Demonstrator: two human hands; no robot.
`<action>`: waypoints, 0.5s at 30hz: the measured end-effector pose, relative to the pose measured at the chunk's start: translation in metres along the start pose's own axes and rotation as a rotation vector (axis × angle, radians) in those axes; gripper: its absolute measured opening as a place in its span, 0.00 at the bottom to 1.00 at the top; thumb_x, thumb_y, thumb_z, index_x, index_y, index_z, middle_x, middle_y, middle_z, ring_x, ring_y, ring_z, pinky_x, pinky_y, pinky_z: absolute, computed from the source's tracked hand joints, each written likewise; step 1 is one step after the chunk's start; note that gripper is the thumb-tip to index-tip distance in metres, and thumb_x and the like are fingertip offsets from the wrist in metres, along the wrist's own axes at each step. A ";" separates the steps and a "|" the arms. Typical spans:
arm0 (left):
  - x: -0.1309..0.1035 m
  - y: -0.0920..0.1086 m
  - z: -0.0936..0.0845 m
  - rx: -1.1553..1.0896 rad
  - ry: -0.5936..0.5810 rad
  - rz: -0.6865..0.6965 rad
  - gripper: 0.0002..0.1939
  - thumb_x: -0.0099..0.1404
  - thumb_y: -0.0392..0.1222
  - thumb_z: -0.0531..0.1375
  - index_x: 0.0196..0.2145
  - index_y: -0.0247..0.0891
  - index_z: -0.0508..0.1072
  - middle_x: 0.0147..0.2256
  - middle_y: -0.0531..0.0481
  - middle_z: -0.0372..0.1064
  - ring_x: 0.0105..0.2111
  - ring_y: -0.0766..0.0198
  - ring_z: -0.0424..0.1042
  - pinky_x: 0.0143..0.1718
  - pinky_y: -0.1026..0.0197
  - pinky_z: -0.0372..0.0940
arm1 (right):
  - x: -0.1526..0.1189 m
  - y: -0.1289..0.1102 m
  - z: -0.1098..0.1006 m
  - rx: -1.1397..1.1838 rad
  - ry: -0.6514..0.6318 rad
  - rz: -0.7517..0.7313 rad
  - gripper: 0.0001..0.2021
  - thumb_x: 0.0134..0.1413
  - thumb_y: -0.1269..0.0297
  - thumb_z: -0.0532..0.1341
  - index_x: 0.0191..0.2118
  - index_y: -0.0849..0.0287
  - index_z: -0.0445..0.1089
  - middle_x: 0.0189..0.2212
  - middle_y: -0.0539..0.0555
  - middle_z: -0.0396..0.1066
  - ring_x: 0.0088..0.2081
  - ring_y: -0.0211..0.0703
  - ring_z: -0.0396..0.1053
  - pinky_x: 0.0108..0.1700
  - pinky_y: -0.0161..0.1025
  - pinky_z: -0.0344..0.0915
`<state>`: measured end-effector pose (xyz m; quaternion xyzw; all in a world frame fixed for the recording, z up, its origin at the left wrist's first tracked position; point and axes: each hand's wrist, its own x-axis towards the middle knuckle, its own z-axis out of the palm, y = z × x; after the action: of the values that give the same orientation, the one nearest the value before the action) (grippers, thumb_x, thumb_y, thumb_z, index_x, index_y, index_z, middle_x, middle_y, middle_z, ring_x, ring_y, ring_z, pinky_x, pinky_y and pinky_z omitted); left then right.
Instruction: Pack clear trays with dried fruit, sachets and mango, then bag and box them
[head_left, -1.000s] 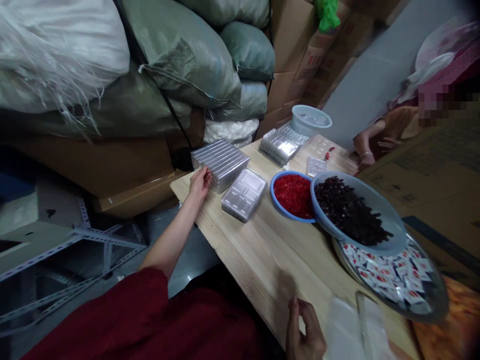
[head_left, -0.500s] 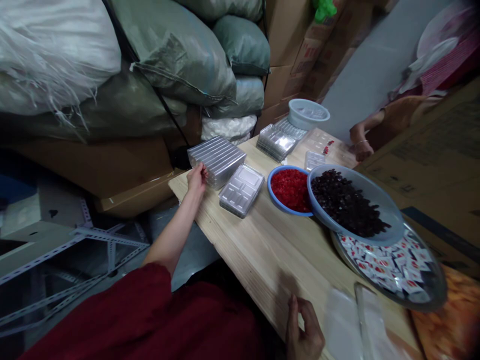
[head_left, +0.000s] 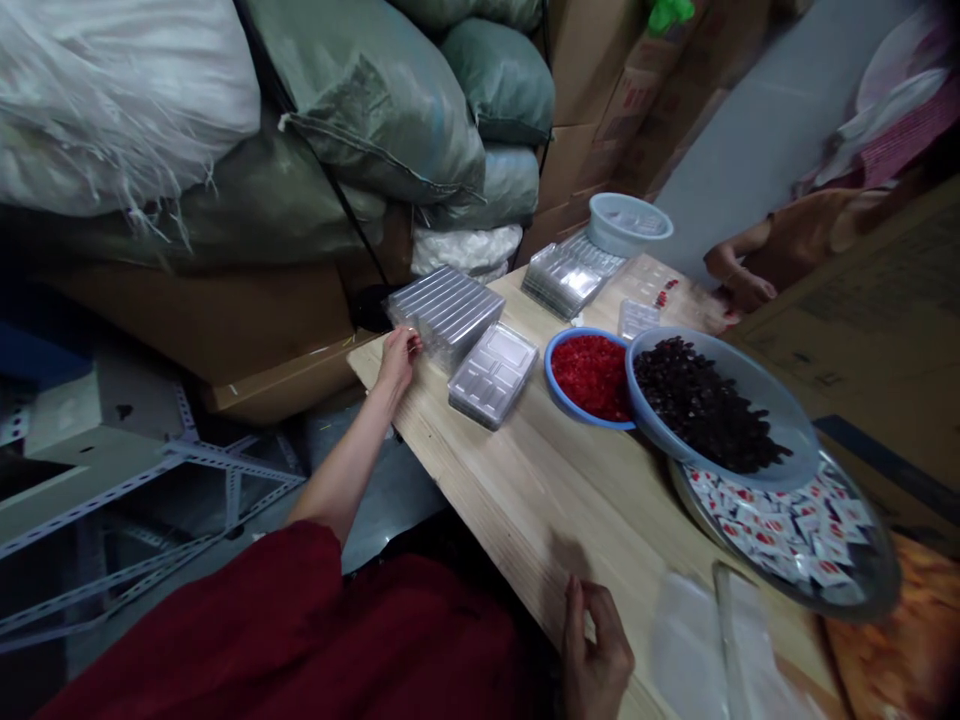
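My left hand [head_left: 399, 356] is at the near left corner of a block of stacked clear plastic trays [head_left: 448, 308], its fingers curled together; whether anything small is between them is hidden. Right of it lies a lower stack of compartment trays [head_left: 493, 374]. My right hand [head_left: 595, 645] hovers at the table's near edge, fingers bent and thumb close to the index finger, beside clear plastic bags [head_left: 686, 640]. A blue bowl of red pieces [head_left: 591, 377] touches a larger bowl of dark pieces [head_left: 701, 400], which rests partly over a metal tray of small white packets [head_left: 799, 525].
At the wooden table's [head_left: 517, 490] far end are more clear trays [head_left: 562, 280] and a light blue basin [head_left: 630, 222]. Another person's hand [head_left: 750, 290] is there. Cardboard [head_left: 885, 350] borders the right; sacks [head_left: 375, 100] and a metal frame [head_left: 225, 460] stand left.
The view has shifted slightly, moving the table items a little right and up. My right hand has moved a little left and up. The other person's hand has lifted from the table.
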<state>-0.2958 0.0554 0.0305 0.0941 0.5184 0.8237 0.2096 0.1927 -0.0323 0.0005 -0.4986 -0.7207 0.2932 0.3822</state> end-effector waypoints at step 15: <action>-0.250 0.019 0.028 0.130 -0.954 -0.183 0.10 0.71 0.44 0.58 0.32 0.39 0.72 0.31 0.50 0.69 0.33 0.63 0.70 0.42 0.57 0.65 | 0.056 -0.086 0.035 0.969 -0.062 0.540 0.37 0.61 0.45 0.63 0.71 0.44 0.52 0.55 0.57 0.72 0.43 0.43 0.76 0.48 0.46 0.72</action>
<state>-0.0666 -0.0398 0.0753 0.4281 0.4211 0.6327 0.4889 0.1089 -0.0096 0.0649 -0.4240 -0.3610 0.6932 0.4576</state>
